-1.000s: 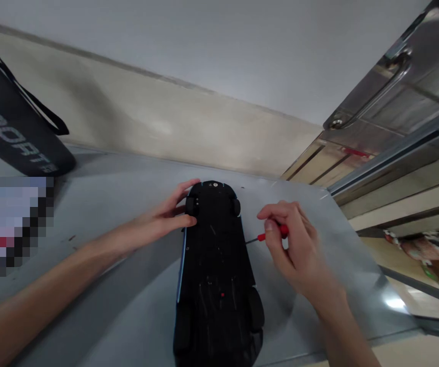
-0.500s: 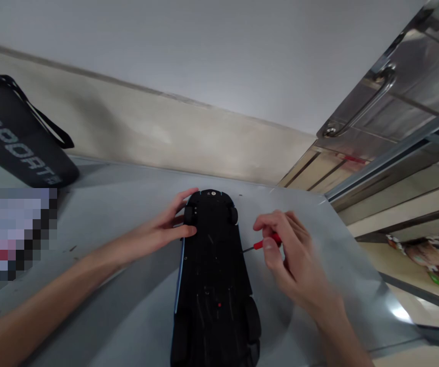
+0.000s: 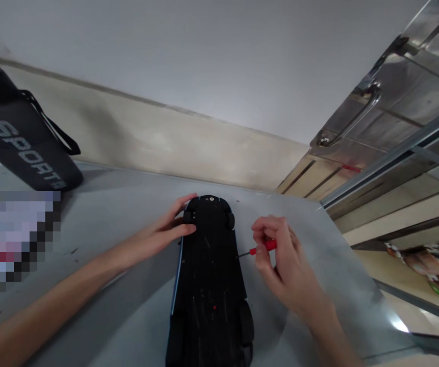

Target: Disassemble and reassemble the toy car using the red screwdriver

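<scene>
A toy car [image 3: 209, 265] lies upside down on the grey tabletop, its black underside and wheels facing up and a blue edge along its left side. My left hand [image 3: 175, 224] grips the car's far left end, thumb on the underside beside a wheel, fingers round the outer side. In my right hand [image 3: 280, 255], a screwdriver [image 3: 264, 247] with a red handle is pinched between thumb and fingers. Its thin metal tip meets the right edge of the car's underside. Whether a screw sits under the tip is too small to tell.
A dark bottle-shaped case [image 3: 31, 148] lettered "SPORT" stands at the back left. Near it is a blurred-out flat item [image 3: 16, 234]. A wall [image 3: 165, 132] closes off the back. At right are a metal door handle [image 3: 351, 120] and the table's edge.
The view has shifted slightly. My right fingers have curled a little differently round the screwdriver handle, while its tip stays at the car's right edge. My left hand keeps its hold.
</scene>
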The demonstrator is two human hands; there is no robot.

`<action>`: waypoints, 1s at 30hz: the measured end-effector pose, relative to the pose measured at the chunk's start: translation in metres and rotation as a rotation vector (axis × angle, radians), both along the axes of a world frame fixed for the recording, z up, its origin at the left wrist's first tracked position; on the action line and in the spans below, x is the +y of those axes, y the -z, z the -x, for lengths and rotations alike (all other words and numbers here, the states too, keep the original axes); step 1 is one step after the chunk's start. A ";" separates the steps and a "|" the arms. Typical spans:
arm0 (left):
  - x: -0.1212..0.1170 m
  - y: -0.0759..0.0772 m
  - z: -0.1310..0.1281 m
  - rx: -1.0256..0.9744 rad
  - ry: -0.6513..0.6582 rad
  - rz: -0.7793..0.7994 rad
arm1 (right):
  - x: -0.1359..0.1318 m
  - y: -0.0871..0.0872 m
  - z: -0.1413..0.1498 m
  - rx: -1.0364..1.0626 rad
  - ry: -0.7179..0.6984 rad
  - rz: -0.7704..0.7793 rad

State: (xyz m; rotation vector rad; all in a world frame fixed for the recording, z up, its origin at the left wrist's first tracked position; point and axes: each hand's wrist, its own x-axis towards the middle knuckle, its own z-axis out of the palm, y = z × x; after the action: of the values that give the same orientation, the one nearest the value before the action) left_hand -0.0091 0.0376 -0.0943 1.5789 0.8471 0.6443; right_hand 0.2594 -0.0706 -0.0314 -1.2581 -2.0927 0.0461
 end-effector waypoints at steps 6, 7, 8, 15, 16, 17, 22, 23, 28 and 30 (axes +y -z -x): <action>-0.003 -0.005 -0.003 0.024 -0.034 0.047 | 0.000 -0.001 0.000 -0.019 0.013 -0.003; -0.003 -0.005 -0.003 0.018 -0.036 0.047 | 0.000 -0.001 -0.001 -0.011 0.007 -0.004; -0.003 -0.004 -0.003 0.012 -0.035 0.045 | 0.001 -0.001 -0.001 -0.008 -0.003 0.002; -0.002 -0.005 -0.004 0.077 -0.096 0.000 | 0.001 0.000 0.001 0.006 -0.015 0.003; -0.002 -0.006 -0.004 0.084 -0.108 -0.009 | 0.001 0.000 0.002 0.001 -0.024 0.007; -0.002 -0.006 -0.004 0.094 -0.124 -0.024 | 0.001 0.000 0.002 -0.007 -0.026 0.013; -0.003 -0.010 -0.004 0.140 -0.239 -0.214 | 0.002 -0.002 -0.001 0.017 0.011 0.022; -0.003 -0.011 -0.004 0.131 -0.253 -0.278 | 0.002 -0.002 -0.002 0.028 0.010 0.026; -0.008 -0.018 -0.003 0.207 -0.184 -0.602 | -0.001 -0.003 -0.001 0.062 0.022 0.073; -0.012 -0.019 -0.004 0.301 -0.118 -0.668 | -0.001 -0.002 -0.001 0.073 0.008 0.066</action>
State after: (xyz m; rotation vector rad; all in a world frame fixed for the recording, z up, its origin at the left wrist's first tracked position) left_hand -0.0051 0.0254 -0.0752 2.2818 1.0124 0.8412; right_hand 0.2600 -0.0718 -0.0292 -1.2843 -2.0382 0.1573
